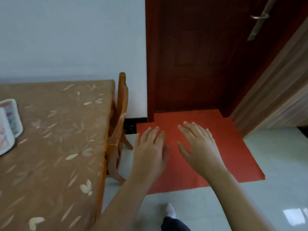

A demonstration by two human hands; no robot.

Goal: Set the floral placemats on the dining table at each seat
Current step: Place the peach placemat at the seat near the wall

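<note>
Head view shows the left hand [150, 147] and the right hand [198, 144] stretched forward side by side, palms down, near each other but not touching. The fingers of both are straight and slightly spread, and both hands are empty. Directly beneath and beyond them lies a red floor mat [233, 147] on pale glossy floor tiles [275, 164]. Just to the left of the left hand, a glossy orange-brown wooden chair [120, 117] is tucked against the end of the dining table [66, 130], which carries a brown cloth printed with pale leaves. The floral placemats [10, 124] lie on that table, well to the left of both hands and far from either. They are white-bordered, with a blurred pink and blue print, one seeming to overlap another, and the frame's left edge cuts them off. Beyond the fingertips, at the far edge of the red mat, stands a dark red wooden door [191, 55] with a metal door handle [260, 17] up to the right. A pale wall [66, 39] rises behind the table. Below the forearms, nearest the camera, a foot [169, 211] in white stands on the tiles, under a dark trouser leg [173, 224].
</note>
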